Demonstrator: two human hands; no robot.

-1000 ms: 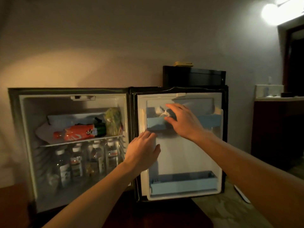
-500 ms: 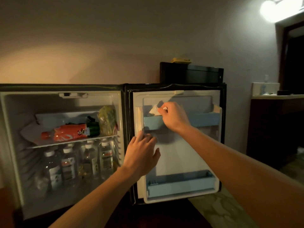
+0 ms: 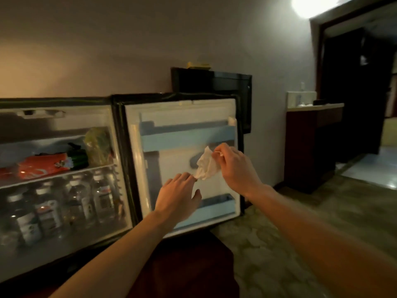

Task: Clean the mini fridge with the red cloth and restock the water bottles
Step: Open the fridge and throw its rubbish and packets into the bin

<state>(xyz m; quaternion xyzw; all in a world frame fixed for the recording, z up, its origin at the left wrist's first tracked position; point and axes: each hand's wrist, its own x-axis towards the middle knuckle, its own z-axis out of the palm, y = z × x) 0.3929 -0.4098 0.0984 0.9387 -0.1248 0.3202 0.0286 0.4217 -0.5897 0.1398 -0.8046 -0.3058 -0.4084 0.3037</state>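
Note:
The mini fridge [image 3: 64,250] stands open with its door [image 3: 133,168] swung to the right. My right hand [image 3: 234,168] pinches a crumpled white tissue [image 3: 206,166] in front of the door's inner panel. Below it, my left hand [image 3: 178,195] is spread, its fingertips touching the tissue's lower corner. Several water bottles [image 3: 77,201] stand on the fridge's lower level. The door's upper blue shelf [image 3: 187,136] and lower blue shelf [image 3: 214,206] look empty. No red cloth is in view.
An orange packet [image 3: 40,166], a dark bottle and a green bag [image 3: 96,147] lie on the fridge's upper shelf. A black box [image 3: 212,82] sits behind the door. A dark wooden counter [image 3: 311,143] stands to the right, beside a dark doorway. Patterned floor lies below.
My right hand has lifted the white tissue out of the door's upper shelf and brought it down and right. My left hand has moved right to meet it. The view has shifted right.

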